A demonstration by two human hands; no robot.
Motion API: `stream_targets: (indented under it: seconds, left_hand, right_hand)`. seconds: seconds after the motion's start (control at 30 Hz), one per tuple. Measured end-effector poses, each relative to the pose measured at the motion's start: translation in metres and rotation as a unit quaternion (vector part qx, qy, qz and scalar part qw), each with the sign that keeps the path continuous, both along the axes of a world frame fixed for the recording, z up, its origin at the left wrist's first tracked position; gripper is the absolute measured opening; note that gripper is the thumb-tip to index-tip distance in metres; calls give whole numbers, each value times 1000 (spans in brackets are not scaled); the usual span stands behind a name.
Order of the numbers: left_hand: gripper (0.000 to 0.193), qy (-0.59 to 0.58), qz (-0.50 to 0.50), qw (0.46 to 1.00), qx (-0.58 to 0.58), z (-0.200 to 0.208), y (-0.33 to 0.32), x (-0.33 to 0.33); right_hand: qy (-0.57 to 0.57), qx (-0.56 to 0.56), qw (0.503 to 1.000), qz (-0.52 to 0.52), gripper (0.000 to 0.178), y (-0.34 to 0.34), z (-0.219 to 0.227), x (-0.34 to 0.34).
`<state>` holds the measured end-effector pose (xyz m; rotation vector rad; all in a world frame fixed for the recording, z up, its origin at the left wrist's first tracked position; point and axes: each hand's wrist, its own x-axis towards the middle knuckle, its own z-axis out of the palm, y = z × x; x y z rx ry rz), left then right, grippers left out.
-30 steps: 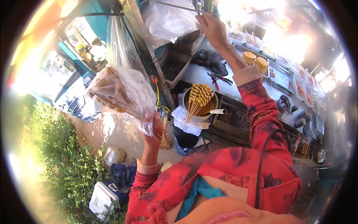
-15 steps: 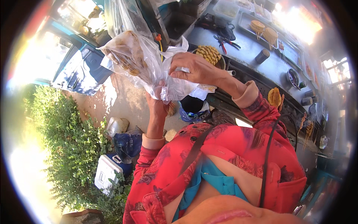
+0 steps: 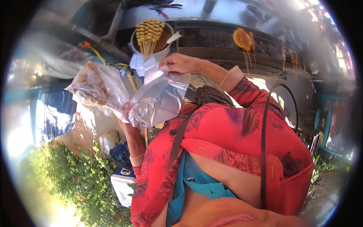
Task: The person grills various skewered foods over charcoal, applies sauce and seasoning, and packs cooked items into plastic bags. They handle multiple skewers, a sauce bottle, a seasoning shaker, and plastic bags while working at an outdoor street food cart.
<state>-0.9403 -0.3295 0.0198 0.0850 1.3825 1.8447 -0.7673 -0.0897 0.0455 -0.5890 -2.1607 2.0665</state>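
My left hand is closed around the gathered part of a clear plastic bag with brown, sauce-smeared food inside. The food's exact kind is blurred by the plastic. A thin translucent plastic sheet or flat bag spreads between my hands. My right hand pinches its upper edge, fingers bent. Whether this piece is joined to the filled bag I cannot tell. Just beyond my right hand, several skewers of yellowish folded pieces rest in a round pot of brown liquid, sticks pointing toward me.
A dark grill runs along the counter, with skewered flat orange food at its edge. Pliers lie on the metal counter behind. A white-lidded cooler and leafy bushes are at lower left.
The view has swung toward the grill. My right hand has drawn the translucent plastic out wide and flat, away from the filled bag. My left hand keeps its grip.
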Motion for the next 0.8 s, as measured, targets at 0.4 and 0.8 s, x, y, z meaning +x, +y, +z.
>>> stream_targets:
  seconds: [0.4, 0.8]
  left_hand:
    - [20, 318, -239, 915, 69, 22, 101, 104]
    - [23, 114, -421, 895, 92, 52, 183, 369]
  right_hand:
    - [-87, 357, 865, -342, 19, -20, 29, 230]
    - [112, -219, 866, -435, 32, -27, 26, 372]
